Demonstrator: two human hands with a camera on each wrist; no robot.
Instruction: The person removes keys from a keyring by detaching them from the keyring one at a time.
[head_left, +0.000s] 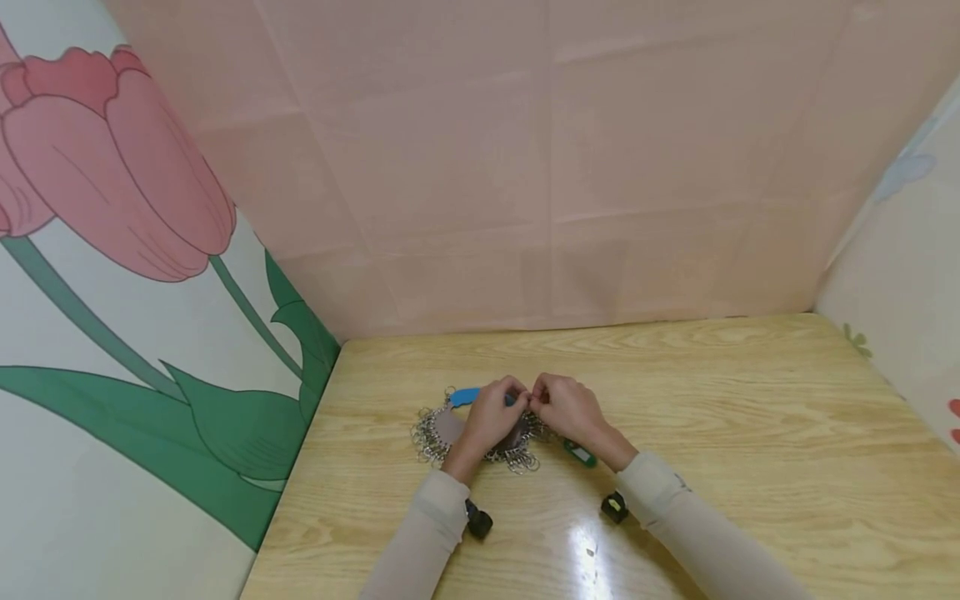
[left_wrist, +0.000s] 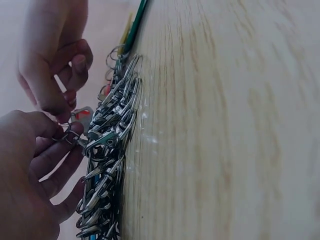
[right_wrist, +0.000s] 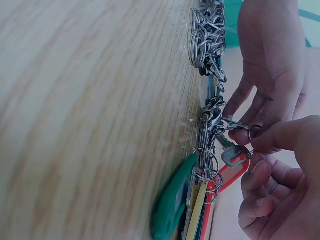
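Observation:
Both hands meet over a heap of metal keychain clasps and split rings [head_left: 517, 458] on the table. My left hand [head_left: 491, 414] pinches a split ring [right_wrist: 254, 131] that hangs from a small swivel clasp [right_wrist: 235, 123]. At that same ring, my right hand [head_left: 572, 407] pinches with thumb and finger, and a silver key [right_wrist: 234, 154] dangles by a little ring at its fingertips. A red tag [right_wrist: 235, 172] sits beside the key. Whether the key's ring is linked to the split ring, I cannot tell. Beneath the hands lie brown flat pieces [head_left: 447, 427] fringed with clasps.
A blue strip [head_left: 465, 397] lies behind the left hand. Near the right wrist are a green tag [right_wrist: 172, 200] and a yellow tag [right_wrist: 197, 212]. Small black devices [head_left: 614, 507] show by the wrists. A pink-covered wall [head_left: 547, 208] stands behind the wooden table [head_left: 750, 433].

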